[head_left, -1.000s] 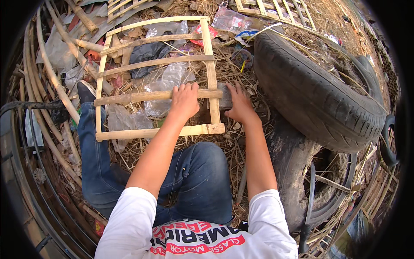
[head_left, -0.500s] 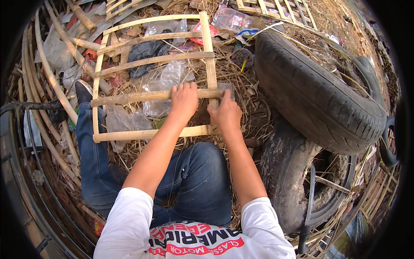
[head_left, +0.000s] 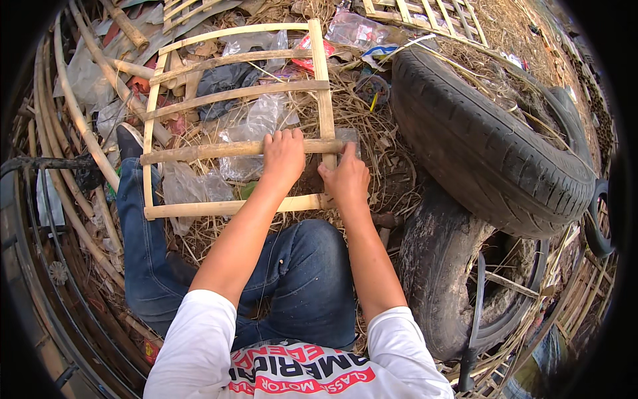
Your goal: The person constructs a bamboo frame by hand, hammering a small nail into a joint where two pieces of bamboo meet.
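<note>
Grasping the bamboo frame's (head_left: 232,100) crossbar, the left hand (head_left: 284,157) clenches; right hand (head_left: 345,179) presses beside.

ground: dry straw (head_left: 389,143) | right: old tyres (head_left: 485,146) | left: bamboo poles (head_left: 73,113) | daylight

Both forearms bare, entering from lower edge, reaching forward, converging. Left hand (head_left: 284,156) palm down, fingers curled over, knuckles up, wrist straight. Right hand (head_left: 345,178) just beside it, slightly lower, fingers bent in closed grip, index extended forward. Elbows bent out, short white sleeves at upper arms.
</note>
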Tool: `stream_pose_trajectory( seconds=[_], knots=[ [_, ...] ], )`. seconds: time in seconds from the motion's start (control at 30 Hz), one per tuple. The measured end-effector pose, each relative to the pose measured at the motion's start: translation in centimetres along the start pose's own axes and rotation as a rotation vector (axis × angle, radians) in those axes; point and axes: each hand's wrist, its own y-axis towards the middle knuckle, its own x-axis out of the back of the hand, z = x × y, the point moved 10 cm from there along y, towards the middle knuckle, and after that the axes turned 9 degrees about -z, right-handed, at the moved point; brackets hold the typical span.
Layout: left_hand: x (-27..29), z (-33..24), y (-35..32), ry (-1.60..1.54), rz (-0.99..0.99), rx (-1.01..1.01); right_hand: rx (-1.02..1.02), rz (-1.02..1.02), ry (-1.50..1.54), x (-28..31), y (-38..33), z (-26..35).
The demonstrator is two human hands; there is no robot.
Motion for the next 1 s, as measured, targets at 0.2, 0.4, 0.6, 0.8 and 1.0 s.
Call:
stream_pose_trajectory(
  seconds=[0.2, 0.4, 0.6, 0.8, 1.0],
  knots=[
    [0.1, -0.1, 0.0, 0.007, -0.001, -0.001, -0.019, 0.015, 0.026, 0.0, -0.1, -0.2],
    [0.2, -0.3, -0.1, 0.008, -0.025, -0.011, -0.039, 0.007, 0.033, 0.1, -0.2, -0.6],
    [0.6, -0.3, -0.2, 0.012, -0.06, -0.013, -0.068, 0.009, 0.032, 0.1, -0.4, -0.6],
    [0.5, -0.3, -0.2, 0.012, -0.071, -0.007, -0.115, 0.012, 0.057, -0.1, -0.5, -1.4],
    [0.8, -0.4, 0.1, 0.025, -0.067, -0.004, -0.079, 0.014, 0.063, -0.4, -0.1, -1.7]
  ],
)
